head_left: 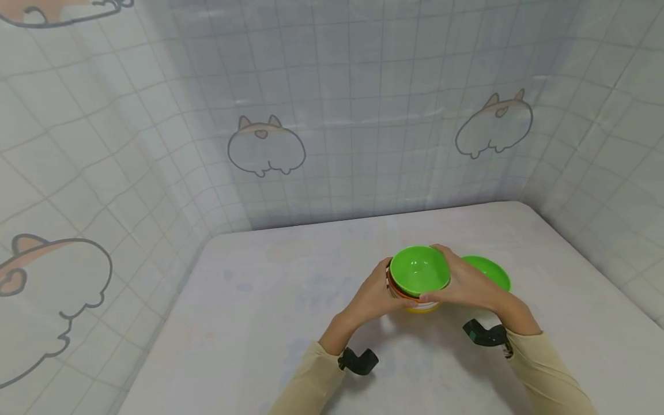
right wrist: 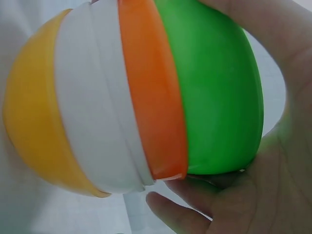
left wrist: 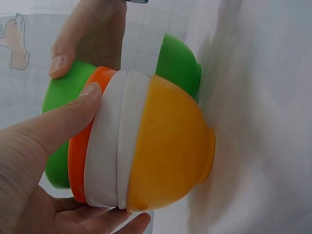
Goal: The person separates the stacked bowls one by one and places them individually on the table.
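Observation:
A stack of nested bowls stands between my two hands. On top is a green bowl (head_left: 419,270), its mouth facing up. Below it, in the left wrist view, come an orange bowl (left wrist: 79,163), two white bowls (left wrist: 108,151) and a yellow bowl (left wrist: 170,146) lowest, its foot right by the tabletop. My left hand (head_left: 374,295) grips the stack from the left side, thumb across the orange rim and fingers under the white ones. From the right, my right hand (head_left: 471,283) holds the green bowl, thumb in front and fingers behind.
Another green bowl (head_left: 490,272) sits on the white-covered table (head_left: 249,311), just right of the stack and partly behind my right hand. Grid-patterned curtains (head_left: 363,144) with cartoon animal outlines rise behind the table and at both sides.

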A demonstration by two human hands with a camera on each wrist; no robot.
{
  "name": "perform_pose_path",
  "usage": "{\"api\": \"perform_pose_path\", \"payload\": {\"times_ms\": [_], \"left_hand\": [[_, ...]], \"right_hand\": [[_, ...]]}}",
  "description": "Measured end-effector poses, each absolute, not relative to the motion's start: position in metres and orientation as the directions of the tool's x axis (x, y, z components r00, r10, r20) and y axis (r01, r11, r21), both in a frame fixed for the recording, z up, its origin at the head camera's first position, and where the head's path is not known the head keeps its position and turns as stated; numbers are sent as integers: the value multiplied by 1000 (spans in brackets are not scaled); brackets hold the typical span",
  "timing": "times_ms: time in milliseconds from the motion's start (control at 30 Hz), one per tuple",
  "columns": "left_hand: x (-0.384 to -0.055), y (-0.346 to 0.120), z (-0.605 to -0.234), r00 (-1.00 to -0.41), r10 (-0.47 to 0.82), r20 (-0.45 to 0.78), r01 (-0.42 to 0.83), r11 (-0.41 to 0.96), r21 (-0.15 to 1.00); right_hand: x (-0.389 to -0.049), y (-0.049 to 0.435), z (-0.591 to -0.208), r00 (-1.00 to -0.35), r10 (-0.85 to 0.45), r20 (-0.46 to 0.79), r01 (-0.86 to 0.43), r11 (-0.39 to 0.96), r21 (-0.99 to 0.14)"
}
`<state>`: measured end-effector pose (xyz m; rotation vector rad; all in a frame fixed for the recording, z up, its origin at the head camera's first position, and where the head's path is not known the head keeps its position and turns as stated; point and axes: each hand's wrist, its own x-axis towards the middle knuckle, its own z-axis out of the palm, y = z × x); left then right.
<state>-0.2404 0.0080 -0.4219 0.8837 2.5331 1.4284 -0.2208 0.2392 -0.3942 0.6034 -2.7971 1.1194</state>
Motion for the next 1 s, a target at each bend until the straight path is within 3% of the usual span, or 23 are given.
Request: {"api": "perform_pose_path", "payload": {"times_ms": [467,1000], "left_hand": [[-242,10,-422,-833,521,185,422,383,821],[-244,10,-425,-813,543,212,437,326,839]], "right_hand": [[-217,246,-379,-926,-302,225,-369,606,-705],[-212,268,-361,-956,-216,199,-293,663,-688]]}}
